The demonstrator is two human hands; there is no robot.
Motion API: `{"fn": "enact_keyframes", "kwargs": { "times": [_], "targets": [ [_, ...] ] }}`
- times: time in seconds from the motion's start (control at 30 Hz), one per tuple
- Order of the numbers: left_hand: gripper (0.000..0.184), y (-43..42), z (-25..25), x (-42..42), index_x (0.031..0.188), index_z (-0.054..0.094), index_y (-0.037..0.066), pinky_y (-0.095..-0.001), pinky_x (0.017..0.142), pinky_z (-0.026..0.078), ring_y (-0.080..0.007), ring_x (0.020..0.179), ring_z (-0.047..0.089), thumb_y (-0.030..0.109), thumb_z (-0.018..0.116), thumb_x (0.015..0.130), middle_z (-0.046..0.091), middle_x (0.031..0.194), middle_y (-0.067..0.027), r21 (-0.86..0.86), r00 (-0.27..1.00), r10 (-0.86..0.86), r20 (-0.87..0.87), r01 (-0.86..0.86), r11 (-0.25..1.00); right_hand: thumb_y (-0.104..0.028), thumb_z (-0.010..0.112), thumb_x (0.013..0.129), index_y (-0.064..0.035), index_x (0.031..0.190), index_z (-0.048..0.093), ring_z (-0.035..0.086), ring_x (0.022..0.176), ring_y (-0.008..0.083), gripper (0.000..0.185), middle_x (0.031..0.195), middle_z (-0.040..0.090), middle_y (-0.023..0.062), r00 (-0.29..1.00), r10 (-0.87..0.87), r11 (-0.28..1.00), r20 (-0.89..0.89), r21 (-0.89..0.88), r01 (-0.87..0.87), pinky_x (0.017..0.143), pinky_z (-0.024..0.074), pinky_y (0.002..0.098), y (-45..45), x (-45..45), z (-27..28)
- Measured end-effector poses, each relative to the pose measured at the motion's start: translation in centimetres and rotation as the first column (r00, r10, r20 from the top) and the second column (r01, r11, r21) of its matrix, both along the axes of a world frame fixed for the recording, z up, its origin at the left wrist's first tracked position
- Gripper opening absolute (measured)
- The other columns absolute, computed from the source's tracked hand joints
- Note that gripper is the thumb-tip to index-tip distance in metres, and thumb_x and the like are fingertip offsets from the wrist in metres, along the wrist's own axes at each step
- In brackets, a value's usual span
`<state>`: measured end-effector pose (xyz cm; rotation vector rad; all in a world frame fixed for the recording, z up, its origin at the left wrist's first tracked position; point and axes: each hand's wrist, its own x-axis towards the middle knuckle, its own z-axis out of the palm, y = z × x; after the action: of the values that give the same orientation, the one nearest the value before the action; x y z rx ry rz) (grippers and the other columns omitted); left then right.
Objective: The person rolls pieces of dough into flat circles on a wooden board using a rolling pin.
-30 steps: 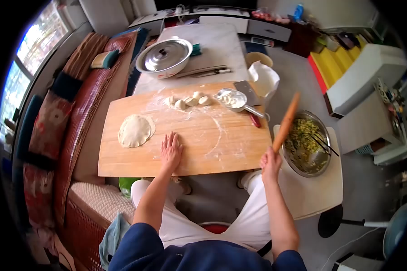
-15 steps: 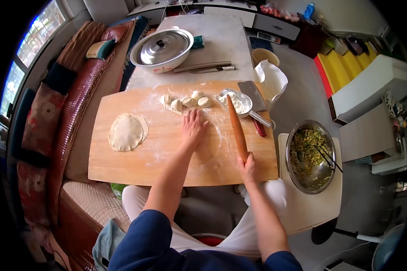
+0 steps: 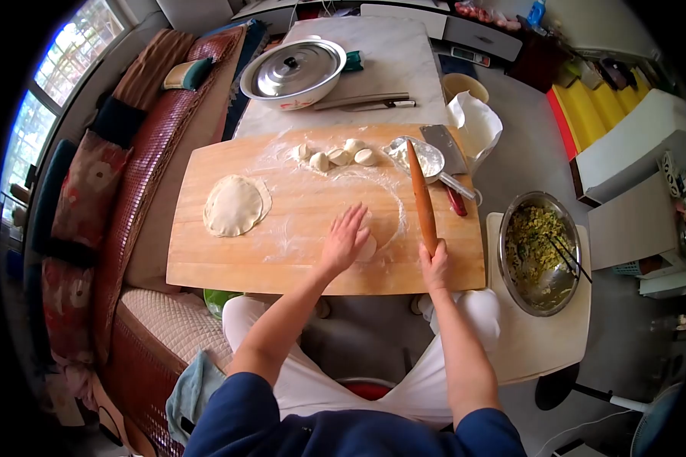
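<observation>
My left hand point(image 3: 346, 240) is over the middle of the wooden board point(image 3: 297, 263), fingers spread. A small flat dough disc point(image 3: 367, 248) shows beside it, partly covered by the hand. My right hand point(image 3: 434, 266) grips the lower end of a wooden rolling pin point(image 3: 422, 199), which points away from me over the board's right part. Several dough pieces point(image 3: 340, 157) lie near the board's far edge. At the left lies a round, flat filled dough point(image 3: 236, 206) on another sheet. A metal scoop point(image 3: 427, 161) with flour rests near the cleaver point(image 3: 444, 151).
A steel bowl of chopped filling point(image 3: 540, 251) with chopsticks stands on a side table point(image 3: 564, 343) at the right. Beyond the board, a lidded pot point(image 3: 296, 72) and a knife point(image 3: 381, 104) sit on the marble table point(image 3: 373, 46). A white bag point(image 3: 476, 129) is behind the cleaver.
The rolling pin has swung from beside the filling bowl to over the board. My left hand went toward the dough pieces, then came back nearer me, and a small dough disc now shows beside it.
</observation>
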<state>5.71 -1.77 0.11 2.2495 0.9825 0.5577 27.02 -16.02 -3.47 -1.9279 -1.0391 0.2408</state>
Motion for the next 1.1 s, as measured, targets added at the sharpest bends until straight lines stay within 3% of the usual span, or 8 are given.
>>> {"fn": "enact_keyframes", "kwargs": {
  "times": [0.13, 0.63, 0.77, 0.8, 0.9, 0.93, 1.03, 1.1],
  "targets": [
    [0.060, -0.9, -0.5, 4.1, 0.150, 0.041, 0.017, -0.0545, 0.120, 0.019, -0.0322, 0.149, 0.024, 0.045, 0.051, 0.098, 0.031, 0.160, -0.0082, 0.306, 0.949, 0.129, -0.287, -0.037, 0.951, -0.034, 0.066, 0.093, -0.0035, 0.093, 0.055, 0.063, 0.067, 0.0417, 0.033, 0.074, 0.063, 0.0211, 0.998, -0.012, 0.997, 0.056, -0.082, 0.016, 0.058, 0.0474, 0.0484, -0.3, -0.2, 0.7],
    [0.071, -2.2, -0.9, 5.0, 0.152, 0.040, 0.020, -0.0586, 0.120, 0.016, -0.0366, 0.150, 0.021, 0.057, 0.055, 0.093, 0.028, 0.163, -0.0070, 0.246, 0.946, 0.092, -0.311, -0.013, 0.969, -0.040, 0.065, 0.092, -0.0088, 0.095, 0.055, 0.064, 0.067, 0.0439, 0.032, 0.073, 0.065, 0.0197, 0.993, -0.020, 0.999, 0.112, -0.034, 0.024, 0.056, 0.0477, 0.0512, -0.1, 0.0, -0.6],
    [0.062, 1.6, -2.9, 2.8, 0.149, 0.041, 0.013, -0.0497, 0.113, 0.032, -0.0378, 0.136, 0.040, 0.031, 0.063, 0.095, 0.045, 0.147, -0.0189, -0.133, 0.936, 0.189, 0.297, -0.155, 0.979, -0.041, 0.063, 0.093, -0.0105, 0.095, 0.055, 0.064, 0.064, 0.0429, 0.032, 0.071, 0.066, 0.0182, 0.993, -0.024, 0.999, 0.112, -0.030, 0.028, 0.054, 0.0483, 0.0513, 0.2, 0.1, -0.9],
    [0.058, 1.5, -2.9, 1.6, 0.141, 0.050, 0.009, -0.0473, 0.106, 0.039, -0.0380, 0.123, 0.049, 0.020, 0.071, 0.088, 0.053, 0.134, -0.0210, -0.005, 0.940, 0.266, 0.215, -0.271, 0.963, -0.042, 0.063, 0.093, -0.0107, 0.095, 0.054, 0.064, 0.063, 0.0425, 0.032, 0.070, 0.065, 0.0177, 0.992, -0.026, 0.999, 0.127, -0.033, 0.030, 0.054, 0.0484, 0.0514, 0.2, 0.2, -0.9],
    [0.051, -0.3, 1.1, -0.6, 0.127, 0.060, 0.007, -0.0461, 0.103, 0.041, -0.0370, 0.121, 0.050, 0.020, 0.076, 0.081, 0.056, 0.132, -0.0173, 0.055, 0.957, 0.118, -0.265, -0.107, 0.993, -0.043, 0.063, 0.092, -0.0117, 0.092, 0.055, 0.064, 0.059, 0.0413, 0.032, 0.067, 0.065, 0.0167, 0.985, -0.032, 0.997, 0.169, -0.061, 0.043, 0.052, 0.0490, 0.0518, 0.3, 0.1, -1.1],
    [0.045, -0.7, 0.2, -0.7, 0.112, 0.067, 0.006, -0.0436, 0.094, 0.047, -0.0352, 0.108, 0.058, 0.018, 0.080, 0.071, 0.064, 0.114, -0.0161, 0.191, 0.984, 0.130, -0.120, -0.105, 0.976, -0.043, 0.063, 0.092, -0.0115, 0.091, 0.055, 0.064, 0.059, 0.0411, 0.032, 0.067, 0.065, 0.0170, 0.982, -0.026, 0.994, 0.187, -0.098, 0.045, 0.052, 0.0490, 0.0517, 0.2, -0.1, -1.0],
    [0.041, 0.7, -0.5, 0.0, 0.105, 0.069, 0.005, -0.0413, 0.079, 0.053, -0.0325, 0.092, 0.064, 0.018, 0.081, 0.067, 0.066, 0.092, -0.0162, -0.351, 0.955, 0.213, -0.209, -0.276, 0.895, -0.044, 0.064, 0.091, -0.0104, 0.088, 0.056, 0.063, 0.058, 0.0403, 0.035, 0.064, 0.064, 0.0177, 0.977, -0.037, 0.989, 0.211, -0.132, 0.066, 0.051, 0.0486, 0.0512, 0.4, 0.2, -1.7],
    [0.038, 3.4, -4.4, -0.4, 0.095, 0.068, 0.003, -0.0401, 0.067, 0.054, -0.0298, 0.083, 0.066, 0.020, 0.082, 0.064, 0.060, 0.075, -0.0146, -0.361, 0.967, 0.109, -0.232, -0.189, 0.913, -0.043, 0.065, 0.090, -0.0091, 0.086, 0.056, 0.063, 0.057, 0.0394, 0.035, 0.061, 0.062, 0.0166, 0.977, -0.034, 0.996, 0.212, -0.075, 0.051, 0.050, 0.0482, 0.0504, 0.4, 0.2, -1.8]
  ]
}}
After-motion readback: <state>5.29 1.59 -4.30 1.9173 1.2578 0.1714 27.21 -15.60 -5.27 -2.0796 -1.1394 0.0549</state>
